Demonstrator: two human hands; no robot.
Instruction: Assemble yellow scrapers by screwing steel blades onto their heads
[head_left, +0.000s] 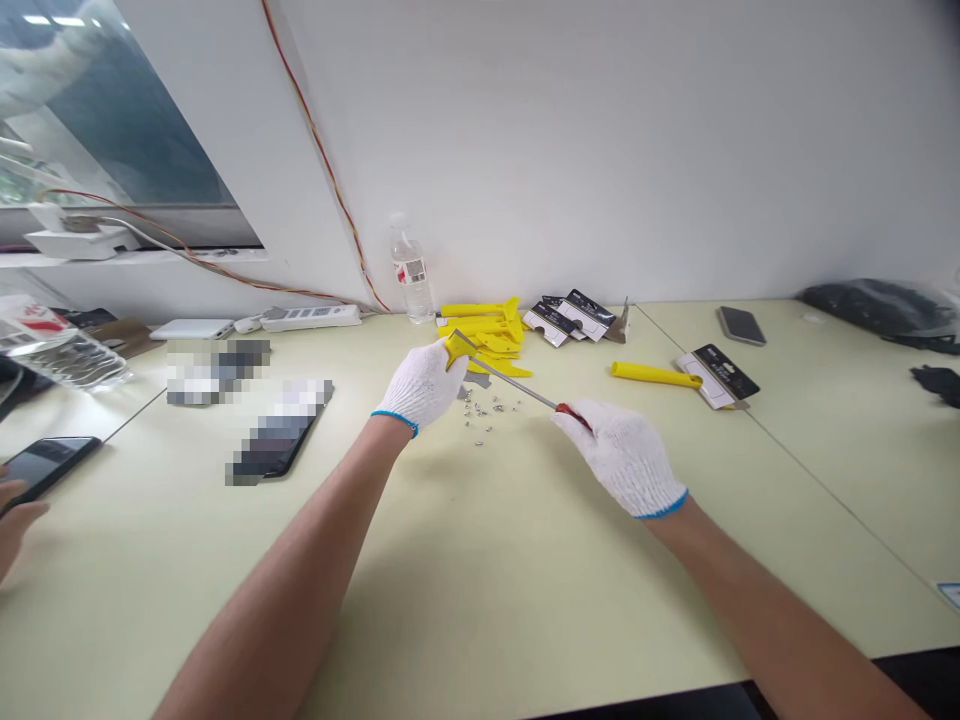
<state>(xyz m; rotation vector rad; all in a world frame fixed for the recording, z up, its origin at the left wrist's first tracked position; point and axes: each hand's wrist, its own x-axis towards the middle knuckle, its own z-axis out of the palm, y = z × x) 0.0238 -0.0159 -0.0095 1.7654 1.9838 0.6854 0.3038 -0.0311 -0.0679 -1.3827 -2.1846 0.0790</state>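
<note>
My left hand, in a white knit glove, is closed on a yellow plastic scraper head with a grey edge. My gloved right hand grips the red handle of a screwdriver. Its shaft points left, and the tip reaches the scraper head; exact contact is too small to make out. Beneath the shaft lie several small silver screws and a grey flat piece. Just beyond, yellow scraper parts are piled up. A yellow handle rests to the right.
Black-and-white cardboard packages and another card lie on the table. A water bottle stands by the wall. Phones and a power strip are leftward. Another person's hand touches a phone at far left.
</note>
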